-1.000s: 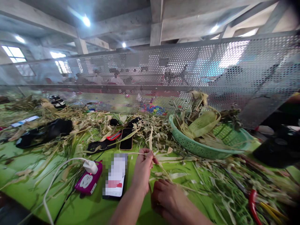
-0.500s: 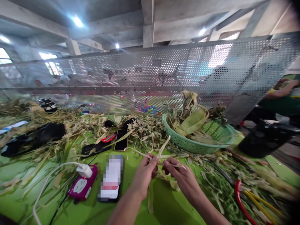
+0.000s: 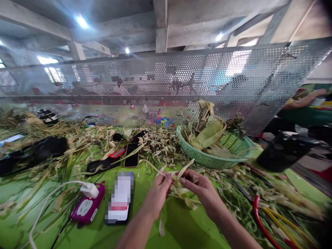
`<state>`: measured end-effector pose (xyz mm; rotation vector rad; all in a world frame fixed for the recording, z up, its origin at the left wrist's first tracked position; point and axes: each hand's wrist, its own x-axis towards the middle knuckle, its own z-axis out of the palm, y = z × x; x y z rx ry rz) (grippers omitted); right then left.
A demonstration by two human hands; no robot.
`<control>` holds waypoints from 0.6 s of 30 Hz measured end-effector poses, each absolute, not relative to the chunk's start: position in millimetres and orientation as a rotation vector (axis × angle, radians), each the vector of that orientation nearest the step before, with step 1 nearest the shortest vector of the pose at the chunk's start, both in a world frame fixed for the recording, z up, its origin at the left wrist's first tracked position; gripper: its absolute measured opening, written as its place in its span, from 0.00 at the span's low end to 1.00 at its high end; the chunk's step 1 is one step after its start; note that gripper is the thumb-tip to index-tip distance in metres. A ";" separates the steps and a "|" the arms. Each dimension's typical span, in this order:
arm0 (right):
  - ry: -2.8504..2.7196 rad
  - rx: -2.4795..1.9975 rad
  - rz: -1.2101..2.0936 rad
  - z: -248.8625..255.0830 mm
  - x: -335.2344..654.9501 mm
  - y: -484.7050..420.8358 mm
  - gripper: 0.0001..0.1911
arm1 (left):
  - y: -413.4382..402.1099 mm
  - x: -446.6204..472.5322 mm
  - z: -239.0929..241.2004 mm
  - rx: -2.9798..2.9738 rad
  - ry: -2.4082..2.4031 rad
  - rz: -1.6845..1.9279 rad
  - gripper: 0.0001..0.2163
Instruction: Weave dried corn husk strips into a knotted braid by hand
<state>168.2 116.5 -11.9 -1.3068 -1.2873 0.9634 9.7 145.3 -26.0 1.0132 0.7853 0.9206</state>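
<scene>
Above the green table (image 3: 190, 226), both hands meet over pale strips of corn husk (image 3: 186, 167). My left hand (image 3: 160, 193) is closed, its thumb and forefinger pinching the strips; one thin end curves out to the upper left. My right hand (image 3: 199, 190) pinches the same bundle from the other side, fingers curled, and a strip points up between the hands. Another husk end hangs below the left hand. Where the strips cross is partly hidden by the fingers. Behind the hands stands a green plastic basket (image 3: 192, 154) with larger dried husks (image 3: 211, 135) in it.
A lit phone (image 3: 120, 193), a purple power bank (image 3: 88, 204) with a white plug and a dark phone (image 3: 131, 155) lie to the left. Red-handled scissors (image 3: 255, 211) and a black container (image 3: 280, 152) are on the right. A perforated metal screen (image 3: 145, 83) closes the back.
My right hand's fingers have shifted up and closer to the left hand, regripping the strips. The upright strip now leans more to the right. The whole view has shifted slightly.
</scene>
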 end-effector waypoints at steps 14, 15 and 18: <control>-0.917 -1.189 0.925 -20.0 176.7 120.2 0.15 | 141.9 10.8 -30.6 1.183 0.704 0.643 0.17; -0.924 -1.189 0.926 -19.1 177.3 120.5 0.15 | 141.7 11.1 -31.7 1.197 0.697 0.639 0.17; -0.986 -1.217 0.903 -17.0 178.3 121.7 0.16 | 141.8 11.0 -31.0 1.198 0.741 0.660 0.17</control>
